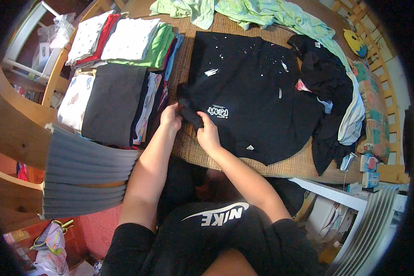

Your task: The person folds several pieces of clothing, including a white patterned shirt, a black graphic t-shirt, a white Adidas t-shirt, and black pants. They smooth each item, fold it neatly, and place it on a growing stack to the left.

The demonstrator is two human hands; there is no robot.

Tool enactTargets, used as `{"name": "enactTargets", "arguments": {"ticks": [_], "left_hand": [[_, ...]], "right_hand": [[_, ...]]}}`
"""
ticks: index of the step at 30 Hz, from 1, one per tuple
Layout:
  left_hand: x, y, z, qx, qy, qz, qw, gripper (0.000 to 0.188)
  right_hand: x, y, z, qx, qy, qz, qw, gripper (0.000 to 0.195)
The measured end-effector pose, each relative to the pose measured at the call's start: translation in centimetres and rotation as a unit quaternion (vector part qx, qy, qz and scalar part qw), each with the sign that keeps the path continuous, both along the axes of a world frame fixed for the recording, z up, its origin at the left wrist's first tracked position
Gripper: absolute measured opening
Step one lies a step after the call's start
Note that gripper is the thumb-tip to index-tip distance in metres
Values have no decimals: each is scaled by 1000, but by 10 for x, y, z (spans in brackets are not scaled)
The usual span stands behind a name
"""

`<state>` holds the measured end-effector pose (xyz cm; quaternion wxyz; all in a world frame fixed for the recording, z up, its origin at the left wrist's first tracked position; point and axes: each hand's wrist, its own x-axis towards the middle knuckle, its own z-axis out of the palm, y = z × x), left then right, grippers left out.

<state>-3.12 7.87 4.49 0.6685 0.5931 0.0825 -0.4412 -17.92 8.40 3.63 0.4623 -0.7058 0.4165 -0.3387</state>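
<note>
A black garment (248, 93) with white splash marks and a small white print lies spread on a woven straw mat (189, 145). My left hand (171, 117) pinches a narrow folded part of it, perhaps a sleeve, at its left side. The same part is gripped from the other end by my right hand (207, 132), its fingers curled round the cloth. This part is lifted a little and blurred. To the right of the garment, dark crumpled clothes (327, 76) lie in a heap.
Folded clothes in stacks (115, 100) stand on the left. A pale green cloth (248, 12) is bunched at the far side. On the right are a patterned pillow (372, 107), a yellow plush toy (355, 43) and a wooden bed rail (388, 86). Grey pleated fabric (86, 172) hangs at lower left.
</note>
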Motion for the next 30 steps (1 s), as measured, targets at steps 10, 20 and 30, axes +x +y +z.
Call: {"name": "enactTargets", "arguments": {"ticks": [10,20,30], "left_hand": [[-71,-6,53,-154,-774,-449,418,20],[-27,-1,35,122,-715,-435,533,38],[-26,13,24,153,-596,-668,418,78]], "right_hand": [[-11,23,-29,46,98,171,979,25],[-18,35,-12,34,129,213,968,37],[-33,37,-3,-13,165,270,949,38]]}}
